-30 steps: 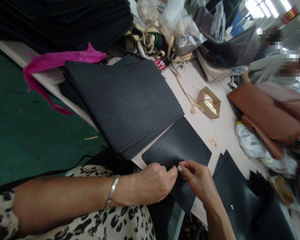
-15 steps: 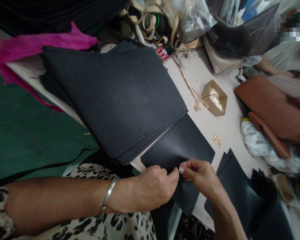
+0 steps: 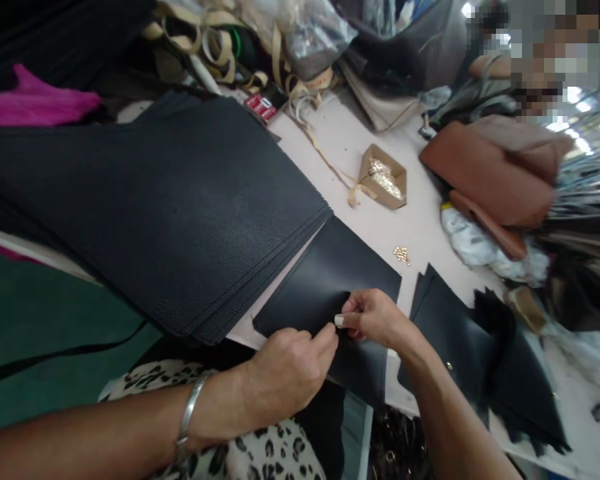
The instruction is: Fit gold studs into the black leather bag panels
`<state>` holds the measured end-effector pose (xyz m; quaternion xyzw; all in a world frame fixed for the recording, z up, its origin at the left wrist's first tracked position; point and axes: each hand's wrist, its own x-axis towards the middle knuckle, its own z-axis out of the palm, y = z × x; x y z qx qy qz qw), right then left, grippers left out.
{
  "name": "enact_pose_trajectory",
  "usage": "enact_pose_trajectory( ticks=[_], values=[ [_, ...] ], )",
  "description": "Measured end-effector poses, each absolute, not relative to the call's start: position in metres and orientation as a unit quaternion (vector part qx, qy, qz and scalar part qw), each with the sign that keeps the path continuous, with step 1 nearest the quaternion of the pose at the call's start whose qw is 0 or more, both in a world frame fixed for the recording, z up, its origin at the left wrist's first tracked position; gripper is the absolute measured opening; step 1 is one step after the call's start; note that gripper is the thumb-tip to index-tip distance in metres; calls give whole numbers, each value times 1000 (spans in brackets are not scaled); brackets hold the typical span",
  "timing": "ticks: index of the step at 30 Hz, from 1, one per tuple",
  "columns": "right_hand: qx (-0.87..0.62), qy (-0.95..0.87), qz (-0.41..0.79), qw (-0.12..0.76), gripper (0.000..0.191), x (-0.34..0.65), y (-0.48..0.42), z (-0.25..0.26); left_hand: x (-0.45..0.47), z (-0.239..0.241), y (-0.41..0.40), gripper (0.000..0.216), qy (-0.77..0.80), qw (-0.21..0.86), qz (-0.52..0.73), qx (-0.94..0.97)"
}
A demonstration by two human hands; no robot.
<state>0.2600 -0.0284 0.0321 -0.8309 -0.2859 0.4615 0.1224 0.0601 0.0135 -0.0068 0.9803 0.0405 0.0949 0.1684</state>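
A smooth black leather piece (image 3: 325, 260) lies at the table's front edge, creased near my fingers, its lower part hanging toward my lap. My left hand (image 3: 293, 367), with a silver bracelet on the wrist, is closed on its near side; the thumb is hidden. From the other side my right hand (image 3: 373, 317) pinches at the same spot, thumb against fingers, the thumb tip whitish. Whatever is between those right fingertips is too small to make out. To the right of the leather lies a little pile of gold-coloured metal bits (image 3: 402, 255).
Stacked black grained leather panels (image 3: 180, 207) fill the left. A small cardboard box (image 3: 397, 177) holds shiny gold-coloured pieces. More black leather pieces (image 3: 445, 333) lie at right, near a brown leather item (image 3: 490, 173). Tape coils and plastic lie behind; a blurred person is at the upper right.
The view has swung right, so everything sits further left. Both hands stay together at the same spot on the leather, with fingertips still meeting.
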Motion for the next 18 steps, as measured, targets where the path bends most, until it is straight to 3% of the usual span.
enact_pose_trajectory(
  ticks=[3, 7, 9, 12, 18],
  values=[
    [-839, -312, 409, 177, 17, 259, -41, 36, 60, -5, 15, 34, 55, 189, 103, 975],
    [-902, -366, 130, 190, 26, 273, -76, 42, 62, -9, 18, 33, 57, 210, 153, 964],
    [-924, -318, 56, 207, 39, 280, -95, 41, 63, -10, 18, 35, 51, 221, 181, 957],
    [-897, -271, 145, 317, 50, 283, -113, 33, 64, -12, 13, 37, 29, 231, 201, 952],
    [-847, -260, 169, 433, 37, 296, -148, 43, 61, -4, -4, 31, 10, 310, 217, 926]
  ],
)
